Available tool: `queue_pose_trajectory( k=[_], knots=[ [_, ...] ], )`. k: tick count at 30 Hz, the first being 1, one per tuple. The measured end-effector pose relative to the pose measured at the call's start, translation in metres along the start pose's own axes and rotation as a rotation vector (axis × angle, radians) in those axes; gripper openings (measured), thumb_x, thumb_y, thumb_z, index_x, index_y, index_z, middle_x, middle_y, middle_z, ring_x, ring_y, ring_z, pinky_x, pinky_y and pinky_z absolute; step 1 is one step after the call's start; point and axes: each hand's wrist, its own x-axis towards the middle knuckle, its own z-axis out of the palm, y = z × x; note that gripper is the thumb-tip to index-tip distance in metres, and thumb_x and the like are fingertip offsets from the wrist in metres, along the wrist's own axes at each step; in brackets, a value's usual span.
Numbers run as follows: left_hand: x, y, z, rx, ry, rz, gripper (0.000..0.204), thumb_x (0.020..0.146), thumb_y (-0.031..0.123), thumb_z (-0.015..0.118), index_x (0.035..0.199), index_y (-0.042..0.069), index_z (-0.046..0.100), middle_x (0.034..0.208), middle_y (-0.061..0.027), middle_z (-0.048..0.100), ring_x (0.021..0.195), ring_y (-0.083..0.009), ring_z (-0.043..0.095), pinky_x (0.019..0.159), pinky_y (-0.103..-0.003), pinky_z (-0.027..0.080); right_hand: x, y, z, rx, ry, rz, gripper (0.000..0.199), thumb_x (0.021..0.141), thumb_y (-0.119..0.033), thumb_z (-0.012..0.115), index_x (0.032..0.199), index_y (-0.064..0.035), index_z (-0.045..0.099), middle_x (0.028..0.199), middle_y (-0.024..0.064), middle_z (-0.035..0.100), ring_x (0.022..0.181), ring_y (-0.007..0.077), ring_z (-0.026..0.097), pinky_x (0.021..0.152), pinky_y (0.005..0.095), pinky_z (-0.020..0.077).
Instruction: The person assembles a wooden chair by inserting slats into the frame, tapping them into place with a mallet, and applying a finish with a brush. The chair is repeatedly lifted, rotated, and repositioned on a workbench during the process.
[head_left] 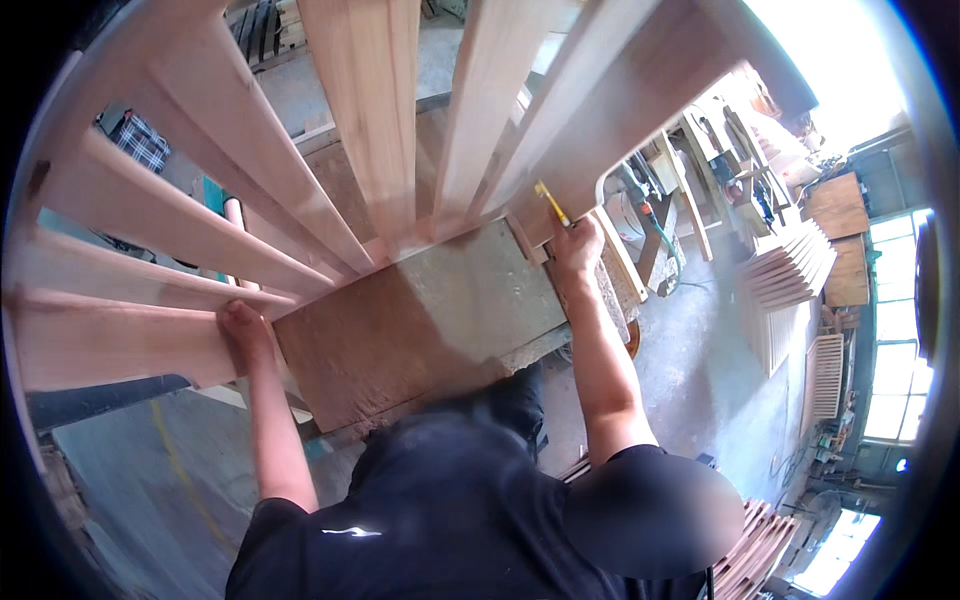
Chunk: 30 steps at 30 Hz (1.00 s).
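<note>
Pale, bare wood makes up the slatted frame point(380, 150), which stands on edge along the far edge of the worktop point(420, 320). The left hand point(243, 335) presses against a lower slat near the worktop's left corner, fingers curled on the wood. The right hand point(578, 248), at the far right corner, has its fingers closed round a yellow pencil point(551, 203) held to the frame's rail. The frame looks stiff, bulky and fairly heavy; the thick outer rails seem safer to grip than the thin slats.

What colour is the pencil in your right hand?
Yellow: the pencil in the right hand, head view.
</note>
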Motion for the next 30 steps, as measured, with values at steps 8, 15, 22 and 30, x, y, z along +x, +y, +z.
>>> queue_pose_trajectory(
  k=[8,15,22,30],
  knots=[
    [0.017,0.218,-0.069,-0.209,0.125,-0.291,0.071,0.097,0.056,0.057,0.128,-0.007,0.062,0.125,-0.0269,0.064,0.114,-0.0365,0.062,0.098,-0.042,0.051,0.072,-0.082,-0.145,-0.043,0.236,-0.520,0.040,0.075,-0.031,0.084,0.066,-0.0024,0.058,0.060,0.0161,0.053,0.056,0.0350,0.055,0.054,0.0424,0.0439],
    [-0.007,0.246,-0.103,-0.510,-0.056,-0.232,0.086,0.091,0.056,0.067,0.151,0.001,0.041,0.154,-0.0189,0.043,0.139,-0.0301,0.043,0.114,-0.040,0.036,0.107,-0.123,-0.202,0.029,-0.095,-0.532,0.042,0.081,-0.038,0.072,0.081,0.0041,0.069,0.061,0.0172,0.059,0.058,0.0176,0.056,0.059,0.0397,0.0480],
    [-0.043,0.269,-0.118,-0.471,-0.128,-0.386,0.087,0.089,0.054,0.070,0.151,0.000,0.041,0.154,-0.0181,0.042,0.140,-0.0291,0.042,0.116,-0.040,0.034,0.143,-0.084,-0.169,-0.162,-0.311,-0.401,0.039,0.077,-0.031,0.071,0.072,0.0074,0.067,0.064,0.0236,0.062,0.060,0.0278,0.064,0.060,0.0428,0.0507],
    [-0.044,0.210,-0.122,-0.349,-0.154,-0.317,0.089,0.086,0.051,0.073,0.148,-0.005,0.043,0.151,-0.0210,0.045,0.135,-0.0325,0.047,0.112,-0.047,0.039,0.121,-0.149,-0.171,-0.390,-0.383,-0.318,0.035,0.080,-0.034,0.064,0.091,-0.0027,0.077,0.088,0.0180,0.073,0.084,0.0316,0.072,0.077,0.0418,0.0568]
  ],
)
